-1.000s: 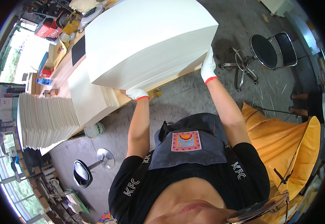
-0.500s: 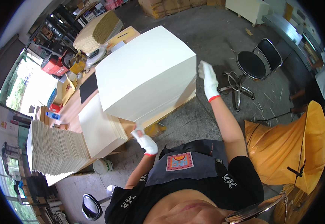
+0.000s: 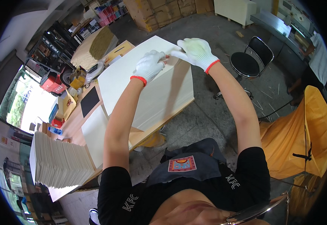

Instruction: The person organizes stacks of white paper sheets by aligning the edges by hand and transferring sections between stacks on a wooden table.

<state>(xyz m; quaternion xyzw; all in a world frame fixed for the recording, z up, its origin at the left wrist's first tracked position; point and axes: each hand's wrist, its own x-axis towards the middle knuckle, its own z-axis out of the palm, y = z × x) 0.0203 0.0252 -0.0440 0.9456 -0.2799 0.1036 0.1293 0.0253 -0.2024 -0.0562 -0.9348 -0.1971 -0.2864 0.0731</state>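
Head view: both gloved hands meet at the far top edge of the paper stack (image 3: 148, 90), which rests on the desk (image 3: 77, 127) straight ahead of the person. Left hand (image 3: 149, 65) lies curled on the top sheet; right hand (image 3: 196, 51) pinches the far corner, fingers narrow (exact grip partly hidden). Stack's long axis runs left-near to right-far. Right hand is nearer that corner. Smaller sheet pile (image 3: 60, 165) stands well apart, at left. Chair (image 3: 253, 60) stands beyond.
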